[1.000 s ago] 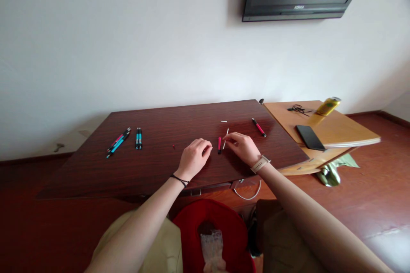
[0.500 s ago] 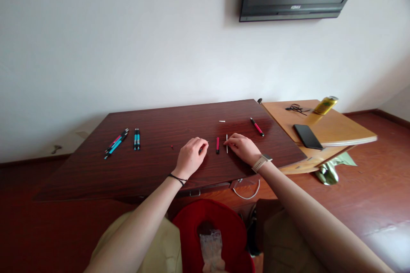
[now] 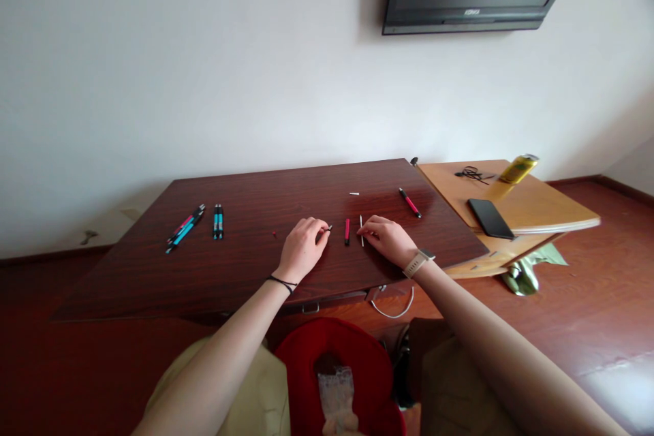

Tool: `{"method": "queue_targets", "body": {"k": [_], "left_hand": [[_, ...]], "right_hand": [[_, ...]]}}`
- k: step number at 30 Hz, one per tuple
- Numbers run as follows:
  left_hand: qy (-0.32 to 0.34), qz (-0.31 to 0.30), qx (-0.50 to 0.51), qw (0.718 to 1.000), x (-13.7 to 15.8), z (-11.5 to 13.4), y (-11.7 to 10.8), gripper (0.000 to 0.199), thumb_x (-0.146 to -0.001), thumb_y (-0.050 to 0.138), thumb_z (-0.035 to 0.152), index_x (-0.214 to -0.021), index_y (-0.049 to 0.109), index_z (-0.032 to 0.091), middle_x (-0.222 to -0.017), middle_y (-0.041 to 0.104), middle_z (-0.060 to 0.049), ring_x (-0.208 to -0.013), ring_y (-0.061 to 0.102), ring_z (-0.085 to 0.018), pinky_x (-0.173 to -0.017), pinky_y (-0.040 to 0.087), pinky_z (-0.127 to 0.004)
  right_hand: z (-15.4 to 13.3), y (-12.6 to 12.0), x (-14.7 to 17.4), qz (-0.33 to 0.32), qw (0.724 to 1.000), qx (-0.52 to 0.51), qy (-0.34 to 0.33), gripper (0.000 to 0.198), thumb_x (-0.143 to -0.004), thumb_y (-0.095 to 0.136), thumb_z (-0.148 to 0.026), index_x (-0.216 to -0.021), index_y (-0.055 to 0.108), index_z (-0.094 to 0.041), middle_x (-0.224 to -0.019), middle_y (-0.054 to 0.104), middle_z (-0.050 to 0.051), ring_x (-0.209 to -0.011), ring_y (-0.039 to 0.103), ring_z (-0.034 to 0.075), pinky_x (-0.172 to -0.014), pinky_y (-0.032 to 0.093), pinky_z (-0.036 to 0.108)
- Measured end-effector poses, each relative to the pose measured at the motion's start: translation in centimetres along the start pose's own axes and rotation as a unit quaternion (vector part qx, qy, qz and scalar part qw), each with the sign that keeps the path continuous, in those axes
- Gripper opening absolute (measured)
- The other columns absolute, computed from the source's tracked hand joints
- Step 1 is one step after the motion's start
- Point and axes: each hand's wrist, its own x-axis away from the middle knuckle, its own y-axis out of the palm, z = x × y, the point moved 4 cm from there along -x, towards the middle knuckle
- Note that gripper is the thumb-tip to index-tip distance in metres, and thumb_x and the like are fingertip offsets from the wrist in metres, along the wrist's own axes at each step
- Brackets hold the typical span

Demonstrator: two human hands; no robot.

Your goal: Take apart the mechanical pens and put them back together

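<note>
My left hand [image 3: 305,244] is closed over the table, pinching a small dark pen part [image 3: 330,227] with a pale tip; the fingers hide most of it. My right hand [image 3: 388,240] has its fingertips closed on a thin white pen refill [image 3: 362,221], which points away from me. Between the two hands lies a pink pen barrel [image 3: 347,231] with a black end. A tiny red piece [image 3: 274,235] rests left of my left hand. Beyond my right hand lies a pink and black pen [image 3: 409,203], and a small white piece [image 3: 354,193] is farther back.
On the left of the dark wooden table [image 3: 286,191] are a bunch of blue and pink pens [image 3: 184,228] and two blue pens [image 3: 219,221]. A lighter side table [image 3: 552,208] holds a phone [image 3: 490,218], a coiled cable [image 3: 473,174] and a yellow can [image 3: 520,168].
My left hand has turned slightly, and the small pen part now shows more clearly at its fingertips. My right fingers have shifted a little at the refill. The other things lie unchanged.
</note>
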Motion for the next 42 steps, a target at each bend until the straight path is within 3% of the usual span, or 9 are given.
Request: {"method": "queue_targets", "body": {"k": [6, 12, 18, 23, 27, 35, 42], "left_hand": [[0.003, -0.002, -0.006, 1.0, 0.0, -0.1, 0.2, 0.007, -0.102, 0.062, 0.017, -0.1, 0.065, 0.023, -0.098, 0.07, -0.004, -0.098, 0.064, -0.024, -0.087, 0.052, -0.037], [0.006, -0.006, -0.007, 1.0, 0.3, -0.2, 0.0, 0.011, -0.103, 0.059, 0.015, -0.1, 0.066, 0.022, -0.098, 0.068, -0.005, -0.097, 0.063, -0.024, -0.088, 0.053, -0.038], [0.02, -0.022, -0.009, 1.0, 1.7, -0.1, -1.2, 0.015, -0.103, 0.057, 0.013, -0.105, 0.068, 0.022, -0.104, 0.068, -0.007, -0.103, 0.062, -0.025, -0.094, 0.054, -0.042], [0.053, -0.065, -0.026, 0.996, 3.0, 0.2, -1.5, 0.02, -0.102, 0.061, 0.017, -0.118, 0.071, 0.024, -0.12, 0.069, -0.008, -0.111, 0.061, -0.027, -0.103, 0.053, -0.047], [0.056, -0.082, -0.036, 0.994, 3.7, 0.3, -1.5, 0.023, -0.103, 0.061, 0.022, -0.123, 0.071, 0.025, -0.128, 0.069, -0.008, -0.116, 0.06, -0.027, -0.105, 0.052, -0.048], [0.052, -0.102, -0.035, 0.993, 4.4, 0.3, -1.9, 0.023, -0.104, 0.061, 0.022, -0.125, 0.072, 0.024, -0.128, 0.072, -0.008, -0.114, 0.061, -0.027, -0.101, 0.053, -0.046], [0.057, -0.11, -0.031, 0.992, 4.9, 0.3, -2.0, 0.024, -0.106, 0.058, 0.023, -0.125, 0.072, 0.024, -0.128, 0.071, -0.008, -0.114, 0.062, -0.027, -0.102, 0.053, -0.046]], "right_hand": [[0.0, -0.1, 0.2, 0.007, 1.0, 0.008, 0.003, 0.022, -0.1, 0.064, -0.012, -0.103, 0.081, -0.025, -0.107, 0.076, 0.004, -0.096, 0.072, 0.02, -0.086, 0.054, 0.03], [1.0, -0.8, -0.2, 0.09, 0.995, 0.014, 0.035, 0.025, -0.103, 0.057, -0.015, -0.114, 0.078, -0.026, -0.113, 0.075, 0.005, -0.095, 0.072, 0.02, -0.086, 0.055, 0.03], [1.9, -0.9, -1.9, 0.124, 0.992, 0.013, 0.025, 0.033, -0.101, 0.053, -0.015, -0.123, 0.074, -0.026, -0.123, 0.071, 0.009, -0.116, 0.067, 0.026, -0.107, 0.053, 0.039], [3.6, 0.3, -3.7, 0.102, 0.993, 0.041, 0.033, 0.041, -0.099, 0.055, -0.018, -0.137, 0.069, -0.023, -0.137, 0.066, 0.012, -0.129, 0.061, 0.031, -0.118, 0.047, 0.05], [5.3, 1.4, -5.3, 0.081, 0.994, 0.055, 0.05, 0.043, -0.099, 0.054, -0.022, -0.14, 0.067, -0.022, -0.147, 0.061, 0.014, -0.139, 0.055, 0.032, -0.122, 0.043, 0.051], [8.0, 2.7, -7.9, 0.038, 0.995, 0.067, 0.063, 0.043, -0.101, 0.048, -0.018, -0.138, 0.069, -0.014, -0.154, 0.059, 0.017, -0.144, 0.054, 0.031, -0.126, 0.038, 0.05], [8.4, 4.0, -9.0, 0.01, 0.995, 0.071, 0.068, 0.044, -0.105, 0.049, -0.025, -0.143, 0.067, -0.015, -0.158, 0.056, 0.017, -0.149, 0.05, 0.03, -0.127, 0.037, 0.051]]}}
